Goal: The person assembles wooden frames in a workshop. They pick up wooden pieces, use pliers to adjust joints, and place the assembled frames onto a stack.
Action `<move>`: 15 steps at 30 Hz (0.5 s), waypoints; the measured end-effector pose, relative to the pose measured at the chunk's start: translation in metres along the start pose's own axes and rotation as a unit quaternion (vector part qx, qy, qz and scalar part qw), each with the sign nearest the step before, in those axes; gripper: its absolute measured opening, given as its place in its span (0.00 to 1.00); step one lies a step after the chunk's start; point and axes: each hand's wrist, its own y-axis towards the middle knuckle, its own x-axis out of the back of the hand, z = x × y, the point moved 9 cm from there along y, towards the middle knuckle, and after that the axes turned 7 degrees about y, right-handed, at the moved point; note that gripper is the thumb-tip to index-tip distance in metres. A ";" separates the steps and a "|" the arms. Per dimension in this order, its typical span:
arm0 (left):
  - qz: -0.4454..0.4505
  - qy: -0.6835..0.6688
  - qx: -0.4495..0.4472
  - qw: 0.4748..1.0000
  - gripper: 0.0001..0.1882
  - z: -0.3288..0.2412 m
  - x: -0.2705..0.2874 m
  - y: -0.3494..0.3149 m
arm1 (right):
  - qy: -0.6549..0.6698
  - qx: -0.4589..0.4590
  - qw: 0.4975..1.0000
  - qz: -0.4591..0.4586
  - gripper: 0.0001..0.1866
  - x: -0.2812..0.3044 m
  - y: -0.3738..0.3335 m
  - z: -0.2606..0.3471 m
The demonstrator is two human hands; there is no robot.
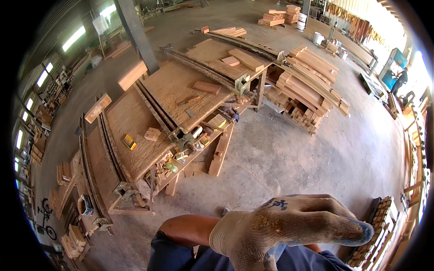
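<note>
My left hand [294, 221], in a dirty knitted work glove with blue fingertips, is raised in front of my lap at the lower middle. Its fingers stretch out to the right, close together and slightly bent, with the thumb pointing down. Nothing shows in its grasp. A patch of light blue shows below the palm; I cannot make out what it belongs to. A bit of bare skin peeks out beyond the glove, perhaps my right arm, but my right hand is hidden. Dark blue clothing [174, 253] covers my legs.
Ahead stands a long wooden workbench [172, 86] with metal bar clamps [153, 106], loose wood blocks [205, 87] and a yellow-and-black object [129, 142]. Stacked boards [307, 86] lie beyond its right end. A slatted wood stack [377, 235] is at lower right; a steel column [135, 34] rises behind.
</note>
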 end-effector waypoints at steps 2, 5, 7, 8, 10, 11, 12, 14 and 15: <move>0.019 0.043 -0.060 0.997 0.52 -0.010 -0.011 0.009 | 0.002 -0.001 1.000 0.000 0.16 0.004 -0.008 0.005; 0.099 0.101 -0.074 0.987 0.52 -0.022 -0.014 0.041 | 0.006 -0.002 1.000 0.001 0.15 0.009 -0.012 0.001; 0.046 0.019 0.048 0.998 0.49 0.015 -0.016 0.038 | 0.007 -0.003 1.000 0.003 0.15 0.013 -0.011 -0.004; 0.029 -0.015 0.091 0.995 0.48 0.030 -0.017 0.039 | 0.009 -0.003 1.000 0.000 0.15 0.016 -0.009 -0.005; 0.017 -0.023 0.090 0.996 0.45 0.044 -0.021 0.043 | 0.014 -0.004 1.000 -0.004 0.15 0.022 -0.005 -0.010; 0.002 -0.010 0.083 0.997 0.44 0.049 -0.024 0.046 | 0.017 0.001 1.000 -0.002 0.15 0.024 -0.002 -0.011; -0.031 0.026 0.057 0.998 0.42 0.057 -0.028 0.042 | 0.018 0.003 1.000 -0.002 0.15 0.024 0.001 -0.013; -0.062 0.081 0.061 0.993 0.40 0.084 -0.028 0.033 | 0.026 0.008 1.000 -0.006 0.15 0.031 0.007 -0.018; -0.060 0.100 0.090 0.989 0.39 0.105 -0.024 0.024 | 0.031 0.012 0.999 -0.007 0.15 0.033 0.009 -0.020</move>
